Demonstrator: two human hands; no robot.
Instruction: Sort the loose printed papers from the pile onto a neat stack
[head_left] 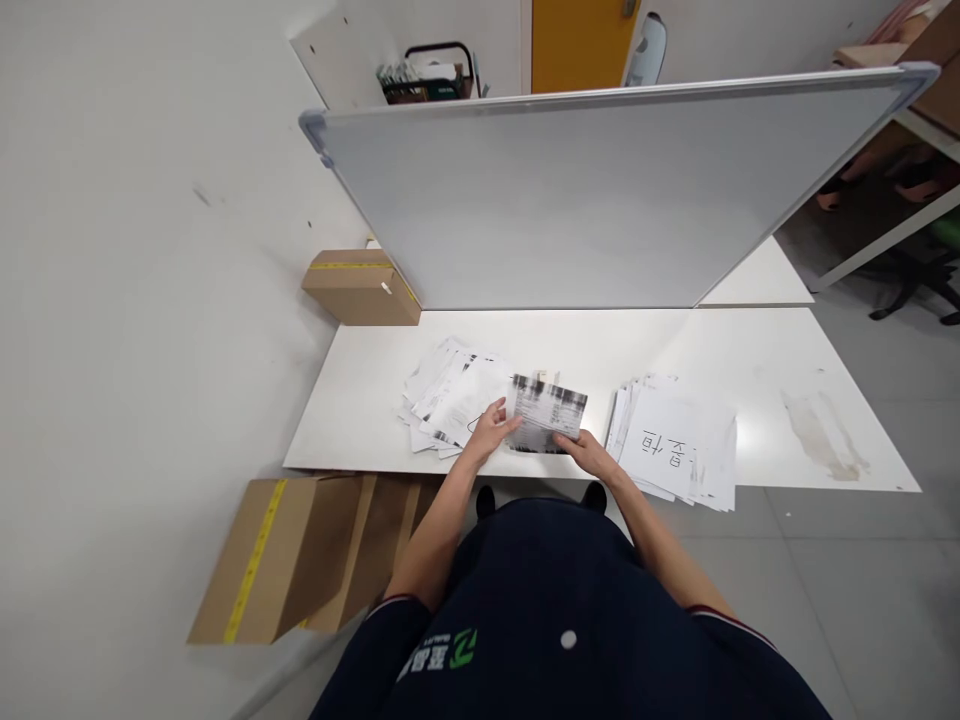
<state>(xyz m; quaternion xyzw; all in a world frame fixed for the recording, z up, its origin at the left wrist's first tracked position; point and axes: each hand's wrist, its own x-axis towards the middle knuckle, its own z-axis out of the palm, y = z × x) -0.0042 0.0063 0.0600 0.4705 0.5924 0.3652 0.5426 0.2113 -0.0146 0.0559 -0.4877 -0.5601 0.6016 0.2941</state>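
1. Loose papers [457, 400] could be scattered if brushed.
2. Over the counter [757, 370], a printed sheet [547, 410] is pinched by the left hand [493, 430] and right hand [589, 453]; creasing could be caused by uneven pulling.
3. The overhanging paper stack [660, 435] could be dislodged if bumped.

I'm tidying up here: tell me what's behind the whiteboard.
Beyond the whiteboard, a yellow door and black-framed carrier show above it. The door's lower part and anything low directly behind the whiteboard are covered.
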